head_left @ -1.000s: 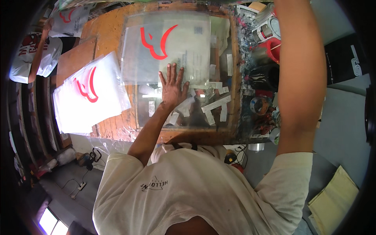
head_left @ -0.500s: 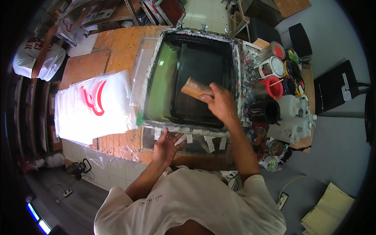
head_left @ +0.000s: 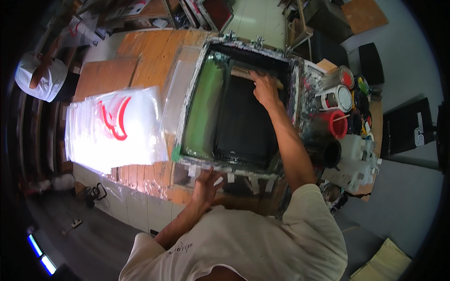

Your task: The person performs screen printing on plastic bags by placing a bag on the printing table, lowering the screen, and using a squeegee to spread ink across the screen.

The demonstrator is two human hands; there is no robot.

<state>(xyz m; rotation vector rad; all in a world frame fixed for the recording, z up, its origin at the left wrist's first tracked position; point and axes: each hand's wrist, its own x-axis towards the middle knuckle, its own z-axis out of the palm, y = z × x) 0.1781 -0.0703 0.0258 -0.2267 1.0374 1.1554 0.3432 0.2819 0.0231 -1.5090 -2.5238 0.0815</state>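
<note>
A wooden-handled squeegee (head_left: pixel 241 72) is in my right hand (head_left: pixel 266 90), near the far end of the printing screen. The fingers press along the handle, and the blade cannot be made out against black ink. Beneath it, the dark mesh (head_left: pixel 243 117) fills the middle of the screen, with a green band (head_left: pixel 205 105) along its left. The ink-stained screen frame (head_left: pixel 190 107) lies on the table. At its near edge is my left hand (head_left: pixel 205 186), fingers apart, fingertips close against the frame; whether they touch it is unclear.
Left of the screen lies a stack of clear plastic sheets (head_left: pixel 136 140) with a red print. Ink cans (head_left: pixel 337 97), a red tub (head_left: pixel 333 122) and translucent jugs (head_left: pixel 351 157) crowd the right side. Another person (head_left: pixel 43 75) stands at the far left.
My right hand and the squeegee have moved away from me, from mid-screen to the far end. The squeegee now lies crosswise, low on the mesh. My left hand stays by the near edge.
</note>
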